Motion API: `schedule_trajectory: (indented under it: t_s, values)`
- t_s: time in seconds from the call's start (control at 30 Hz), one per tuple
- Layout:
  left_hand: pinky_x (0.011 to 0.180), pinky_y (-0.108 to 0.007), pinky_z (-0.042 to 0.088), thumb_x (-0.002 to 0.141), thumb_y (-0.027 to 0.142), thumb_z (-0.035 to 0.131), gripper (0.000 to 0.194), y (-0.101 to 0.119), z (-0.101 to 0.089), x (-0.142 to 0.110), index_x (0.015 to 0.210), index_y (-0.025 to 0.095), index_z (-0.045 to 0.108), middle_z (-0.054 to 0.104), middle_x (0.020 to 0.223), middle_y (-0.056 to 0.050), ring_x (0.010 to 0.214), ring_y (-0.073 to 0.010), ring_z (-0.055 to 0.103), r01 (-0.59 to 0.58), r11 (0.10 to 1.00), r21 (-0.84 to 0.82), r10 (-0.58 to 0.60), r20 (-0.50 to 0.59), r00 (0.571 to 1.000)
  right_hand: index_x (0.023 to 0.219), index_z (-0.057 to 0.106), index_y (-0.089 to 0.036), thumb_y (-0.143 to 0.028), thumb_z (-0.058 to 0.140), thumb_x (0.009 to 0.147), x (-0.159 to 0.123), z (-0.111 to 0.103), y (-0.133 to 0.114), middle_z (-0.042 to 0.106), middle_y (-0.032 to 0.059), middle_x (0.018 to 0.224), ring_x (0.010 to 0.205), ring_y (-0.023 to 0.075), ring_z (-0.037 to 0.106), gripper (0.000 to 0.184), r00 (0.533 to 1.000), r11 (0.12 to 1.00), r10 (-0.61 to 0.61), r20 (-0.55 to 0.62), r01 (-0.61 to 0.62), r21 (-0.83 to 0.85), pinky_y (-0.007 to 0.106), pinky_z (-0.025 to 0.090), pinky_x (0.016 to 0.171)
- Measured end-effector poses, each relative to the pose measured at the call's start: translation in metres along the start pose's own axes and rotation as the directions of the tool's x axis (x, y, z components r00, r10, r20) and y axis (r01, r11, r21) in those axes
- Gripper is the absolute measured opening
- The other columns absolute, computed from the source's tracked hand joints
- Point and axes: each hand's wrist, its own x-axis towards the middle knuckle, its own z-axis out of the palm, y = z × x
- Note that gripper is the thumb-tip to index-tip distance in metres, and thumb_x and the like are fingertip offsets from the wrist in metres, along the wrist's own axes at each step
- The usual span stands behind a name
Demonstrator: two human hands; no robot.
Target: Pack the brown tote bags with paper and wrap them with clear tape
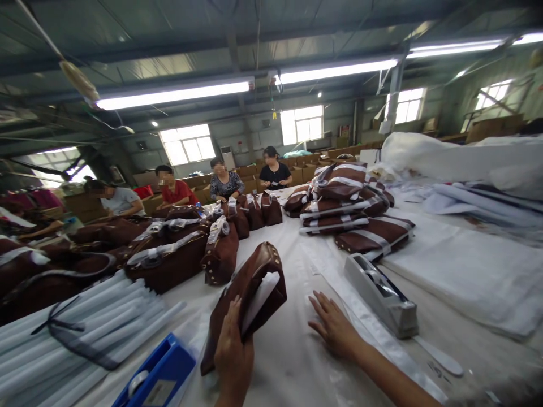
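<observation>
A brown handbag (pixel 254 282) stands tilted on the white table in front of me, with white filling showing at its side and metal studs at its top corner. My left hand (pixel 235 350) grips it from the near side, fingers stretched along the brown panel; part of the thumb side is hidden. To the right, my right hand (pixel 333 325) is open with fingers spread, low over a clear plastic bag (pixel 320 282) and holding nothing. Whether it touches the plastic I cannot tell. A grey tape dispenser (pixel 382 299) is just beyond that hand.
A blue tape dispenser (pixel 159 376) and a bundle of white rolls (pixel 85 333) lie at left. Brown bags stand in rows behind, and wrapped bags (pixel 339 192) are piled farther back. White sheets (pixel 470 271) lie at right. Several co-workers (pixel 275 172) are across the table.
</observation>
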Motion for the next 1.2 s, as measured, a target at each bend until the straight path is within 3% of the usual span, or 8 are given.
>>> schedule_trajectory:
  t_s: [0.17, 0.4, 0.57, 0.67, 0.83, 0.97, 1.07, 1.2]
  values:
    - [0.106, -0.04, 0.049, 0.084, 0.004, 0.059, 0.083, 0.0, -0.005, 0.01, 0.156, 0.029, 0.024, 0.052, 0.147, -0.008, 0.131, -0.0268, 0.055, 0.07, 0.997, -0.009, -0.07, 0.016, 0.997, 0.153, 0.034, -0.011, -0.052, 0.044, 0.099, 0.004, -0.001, 0.005, 0.024, 0.0173, 0.161, 0.15, 0.0322, 0.019, 0.068, 1.0, 0.999, -0.012, 0.016, 0.012, -0.037, 0.052, 0.021, 0.121]
    - [0.107, -0.039, 0.048, 0.082, 0.002, 0.058, 0.086, -0.004, -0.006, 0.018, 0.156, 0.03, 0.023, 0.049, 0.15, -0.007, 0.133, -0.0261, 0.052, 0.113, 0.993, -0.01, -0.112, 0.071, 0.991, 0.151, 0.039, -0.01, -0.053, 0.043, 0.1, 0.032, 0.011, -0.012, 0.027, 0.0178, 0.16, 0.15, 0.0333, 0.019, 0.067, 0.994, 0.998, -0.043, 0.096, 0.047, -0.043, 0.054, 0.017, 0.122]
    - [0.111, -0.039, 0.045, 0.081, -0.001, 0.054, 0.088, 0.002, -0.004, 0.018, 0.157, 0.027, 0.022, 0.05, 0.149, -0.007, 0.135, -0.0246, 0.05, 0.002, 1.0, -0.002, -0.002, 0.039, 0.999, 0.15, 0.041, -0.011, -0.052, 0.045, 0.099, 0.058, 0.013, -0.028, 0.029, 0.0174, 0.159, 0.149, 0.035, 0.021, 0.066, 0.99, 0.994, -0.105, 0.099, 0.108, -0.022, 0.055, 0.017, 0.121]
    - [0.116, -0.043, 0.039, 0.078, -0.006, 0.047, 0.088, 0.01, 0.001, 0.014, 0.157, 0.027, 0.024, 0.047, 0.152, -0.006, 0.14, -0.0241, 0.044, -0.087, 0.996, 0.006, 0.086, 0.096, 0.992, 0.151, 0.038, -0.01, -0.045, 0.043, 0.1, 0.062, 0.014, -0.028, 0.029, 0.0177, 0.16, 0.149, 0.0349, 0.02, 0.063, 0.99, 0.991, -0.131, 0.059, 0.131, 0.002, 0.057, 0.018, 0.121]
    - [0.117, -0.049, 0.037, 0.076, -0.008, 0.041, 0.086, 0.022, 0.014, -0.004, 0.155, 0.026, 0.029, 0.043, 0.154, -0.005, 0.145, -0.0248, 0.037, -0.22, 0.974, 0.062, 0.205, 0.186, 0.961, 0.143, 0.049, -0.016, -0.023, 0.043, 0.091, 0.037, 0.011, -0.017, 0.051, 0.0158, 0.146, 0.139, 0.0322, 0.043, 0.053, 0.959, 0.956, -0.194, -0.206, 0.232, 0.181, 0.055, 0.037, 0.114]
    - [0.115, -0.052, 0.039, 0.08, -0.008, 0.039, 0.081, 0.026, 0.024, -0.024, 0.152, 0.028, 0.035, 0.045, 0.153, -0.005, 0.145, -0.0263, 0.036, -0.324, 0.94, 0.108, 0.295, 0.222, 0.929, 0.141, 0.051, -0.019, -0.014, 0.039, 0.086, 0.008, 0.002, -0.017, 0.062, 0.0132, 0.132, 0.127, 0.0291, 0.056, 0.056, 0.949, 0.934, -0.105, -0.298, 0.197, 0.298, 0.045, 0.049, 0.105]
    - [0.113, -0.053, 0.041, 0.082, -0.006, 0.041, 0.078, 0.027, 0.028, -0.032, 0.151, 0.029, 0.038, 0.046, 0.152, -0.004, 0.145, -0.0268, 0.037, -0.375, 0.92, 0.117, 0.339, 0.242, 0.909, 0.143, 0.048, -0.017, -0.013, 0.039, 0.086, -0.005, 0.0, -0.016, 0.059, 0.0137, 0.136, 0.129, 0.0291, 0.054, 0.058, 0.95, 0.931, -0.051, -0.308, 0.157, 0.33, 0.045, 0.049, 0.106]
    - [0.115, -0.053, 0.039, 0.077, -0.008, 0.04, 0.083, 0.029, 0.025, -0.021, 0.153, 0.028, 0.035, 0.044, 0.153, -0.005, 0.145, -0.0263, 0.036, -0.322, 0.941, 0.099, 0.285, 0.277, 0.918, 0.141, 0.052, -0.012, -0.031, 0.051, 0.093, -0.01, 0.011, -0.009, 0.051, 0.0194, 0.146, 0.14, 0.036, 0.041, 0.052, 0.956, 0.968, -0.176, -0.234, 0.212, 0.135, 0.056, 0.038, 0.114]
